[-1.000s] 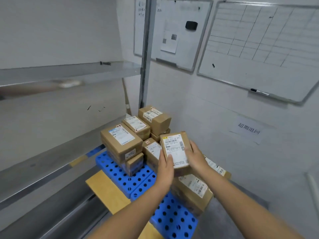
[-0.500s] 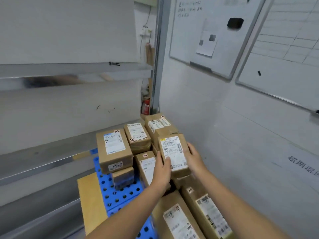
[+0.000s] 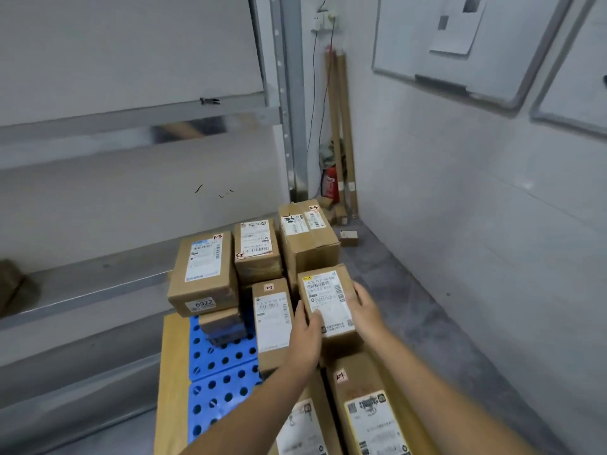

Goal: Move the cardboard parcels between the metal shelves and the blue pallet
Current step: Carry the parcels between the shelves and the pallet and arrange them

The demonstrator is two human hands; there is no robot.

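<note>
A small cardboard parcel (image 3: pixel 326 298) with a white label is gripped on both sides, my left hand (image 3: pixel 305 330) on its left edge and my right hand (image 3: pixel 364 311) on its right edge. It is low among the stacked parcels on the blue pallet (image 3: pixel 216 372). Beside it stand a tall narrow parcel (image 3: pixel 273 318), a parcel marked 6922 (image 3: pixel 203 274), another labelled parcel (image 3: pixel 256 246) and a bigger box (image 3: pixel 307 238). Two long parcels (image 3: pixel 371 412) lie nearest me. The metal shelves (image 3: pixel 98 277) run along the left.
A flat cardboard sheet (image 3: pixel 170 372) lies at the pallet's left edge. In the corner stand a red fire extinguisher (image 3: pixel 331 187), long cardboard tubes (image 3: pixel 341 126) and small boxes (image 3: pixel 348 238) on the floor. Whiteboards (image 3: pixel 460 44) hang on the right wall.
The view has tilted down and moved closer to the pallet. Both hands have lowered the held parcel toward the stack, to the right of the tall narrow parcel.
</note>
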